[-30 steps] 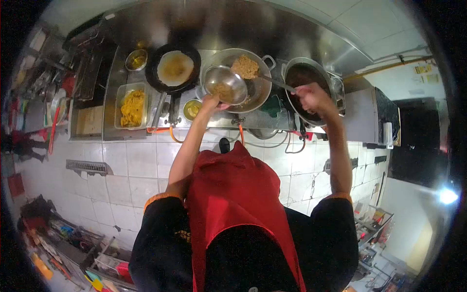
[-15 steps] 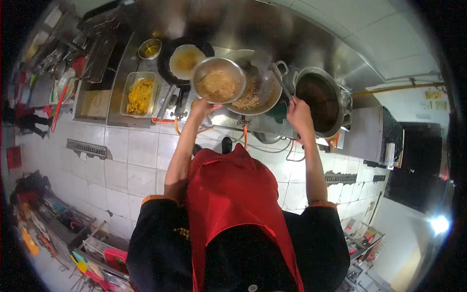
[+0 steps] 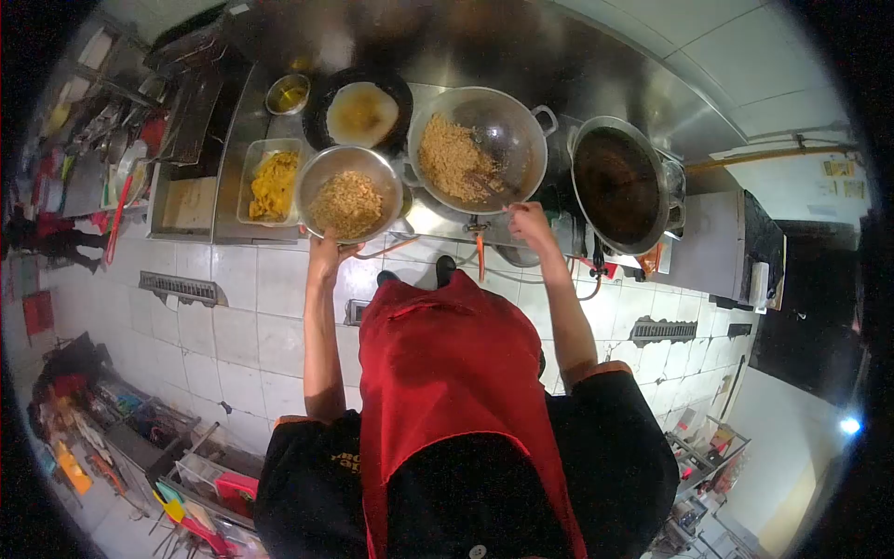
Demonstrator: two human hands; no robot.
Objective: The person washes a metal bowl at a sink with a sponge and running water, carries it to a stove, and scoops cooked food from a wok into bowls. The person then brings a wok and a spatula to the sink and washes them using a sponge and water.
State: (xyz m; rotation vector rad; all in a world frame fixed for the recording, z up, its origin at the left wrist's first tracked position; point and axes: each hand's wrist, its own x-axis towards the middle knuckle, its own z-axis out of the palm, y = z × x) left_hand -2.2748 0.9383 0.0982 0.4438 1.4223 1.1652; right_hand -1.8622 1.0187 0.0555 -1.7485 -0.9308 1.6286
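from where i stand, a wok (image 3: 517, 140) sits by the front edge of the worktop (image 3: 433, 222). leftward above that edge, the left hand (image 3: 328, 255) has its fingers clasping a metal bowl (image 3: 349, 162) at the rim: sensible, as it looks light, perhaps slick. the right hand (image 3: 529, 224) wraps a spatula (image 3: 493, 185), likely stiff. the bowl's crumbs (image 3: 348, 201) seem soft.
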